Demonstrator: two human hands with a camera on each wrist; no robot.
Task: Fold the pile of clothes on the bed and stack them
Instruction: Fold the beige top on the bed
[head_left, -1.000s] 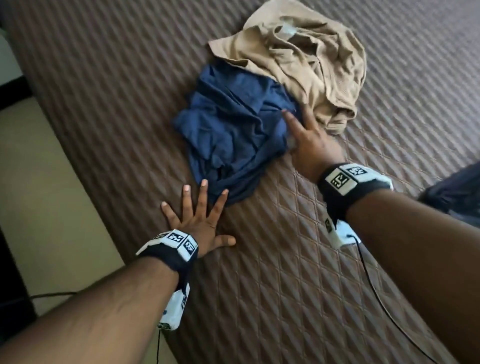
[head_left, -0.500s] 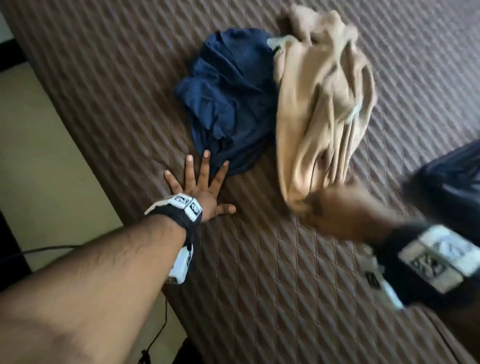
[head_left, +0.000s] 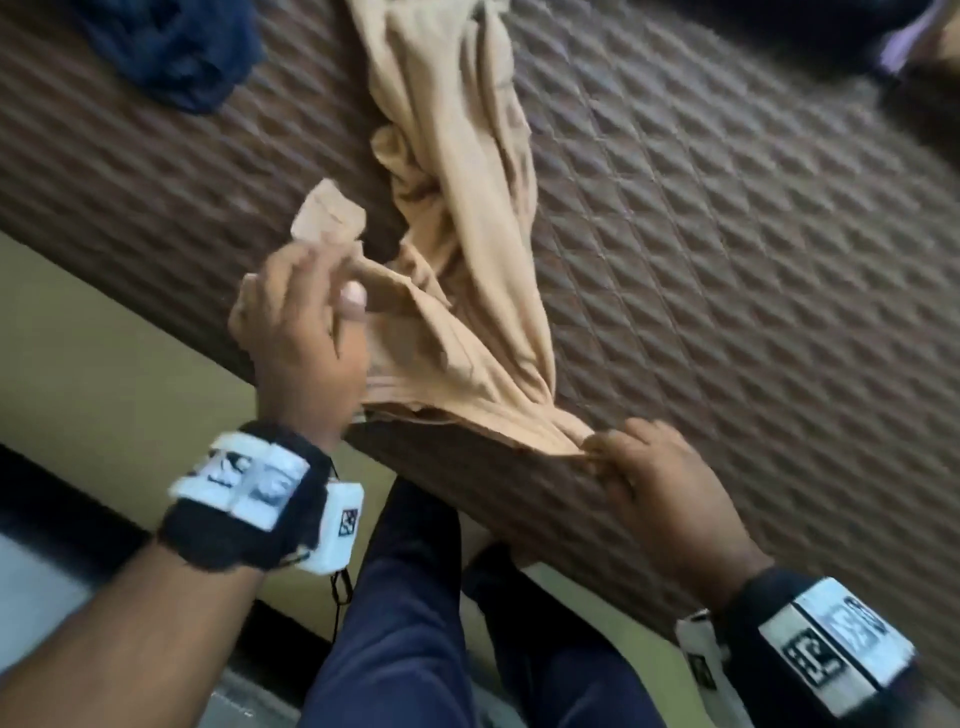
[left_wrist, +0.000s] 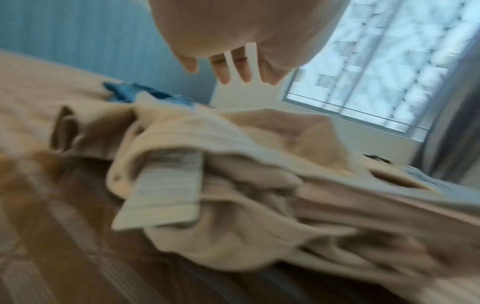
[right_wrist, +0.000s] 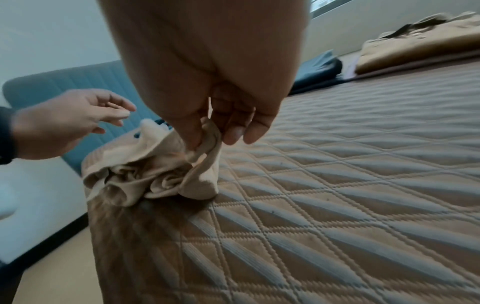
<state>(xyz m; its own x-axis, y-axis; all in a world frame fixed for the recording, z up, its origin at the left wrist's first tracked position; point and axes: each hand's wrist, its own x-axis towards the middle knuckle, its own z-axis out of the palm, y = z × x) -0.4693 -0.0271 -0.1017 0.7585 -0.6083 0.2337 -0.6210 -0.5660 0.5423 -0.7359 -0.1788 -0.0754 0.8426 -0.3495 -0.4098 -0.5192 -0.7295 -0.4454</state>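
fingers (right_wrist: 233, 125) of the right hand (head_left: 670, 499) pinch one end of the tan garment (head_left: 467, 218), a soft ribbed knit bunched into a rope. it lies on the quilted brown bedcover (head_left: 727, 260), its long axis running from lower centre to the top of the head view. left hand (head_left: 301, 332) hovers over its near folds, fingers loose and spread. navy garment (head_left: 171, 52) sits crumpled at upper left.

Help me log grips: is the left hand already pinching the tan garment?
No. In the right wrist view the left hand hovers open above the tan garment, which only the right hand pinches.
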